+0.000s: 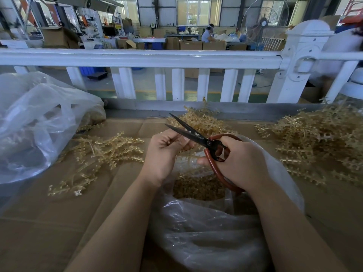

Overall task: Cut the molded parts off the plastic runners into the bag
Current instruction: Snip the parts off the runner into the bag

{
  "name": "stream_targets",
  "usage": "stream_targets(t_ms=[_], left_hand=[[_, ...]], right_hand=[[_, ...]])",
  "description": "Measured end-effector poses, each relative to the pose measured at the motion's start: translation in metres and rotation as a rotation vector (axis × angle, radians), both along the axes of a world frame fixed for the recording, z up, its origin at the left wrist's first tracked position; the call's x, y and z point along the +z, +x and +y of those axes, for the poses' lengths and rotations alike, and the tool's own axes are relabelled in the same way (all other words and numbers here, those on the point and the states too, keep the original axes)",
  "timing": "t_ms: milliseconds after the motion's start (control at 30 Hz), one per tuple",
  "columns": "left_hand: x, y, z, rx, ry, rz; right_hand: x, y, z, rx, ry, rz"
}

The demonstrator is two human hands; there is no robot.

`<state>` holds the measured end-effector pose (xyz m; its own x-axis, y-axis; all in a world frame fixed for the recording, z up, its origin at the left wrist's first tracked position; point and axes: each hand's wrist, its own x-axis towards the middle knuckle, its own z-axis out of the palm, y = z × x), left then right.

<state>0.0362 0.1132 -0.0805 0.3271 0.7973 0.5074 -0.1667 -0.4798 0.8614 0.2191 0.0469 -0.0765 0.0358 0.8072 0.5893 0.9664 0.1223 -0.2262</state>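
Bag: I see a clear plastic bag closest to me, open at the top, resting on brown cardboard. Small tan cut parts lie inside it.
Right hand: my right hand is over the bag. Its fingers are curled through the red handles of the scissors. The black blades are a little apart and point up and left.
Left hand: my left hand is just beside the blades. Its fingers are curled and pinch a thin tan runner above the bag's mouth.
Left pile: tan runners lie loose on the cardboard.
Right pile: a big heap of runners sits near the edge.
Far left: a second clear bag.
Behind: a white fence, and a person working far off.
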Motion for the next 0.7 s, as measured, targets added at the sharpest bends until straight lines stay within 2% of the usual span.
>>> stream_targets(t_ms=[267,700], left_hand=[[0.0003,-0.0017,-0.0008,0.028,0.007,0.019],[0.0016,-0.0036,-0.0006,0.05,0.033,0.096]], right_hand=[[-0.0037,-0.0014,0.0024,0.043,0.063,0.072],[-0.0087,0.0028,0.0082,0.024,0.122,0.029]])
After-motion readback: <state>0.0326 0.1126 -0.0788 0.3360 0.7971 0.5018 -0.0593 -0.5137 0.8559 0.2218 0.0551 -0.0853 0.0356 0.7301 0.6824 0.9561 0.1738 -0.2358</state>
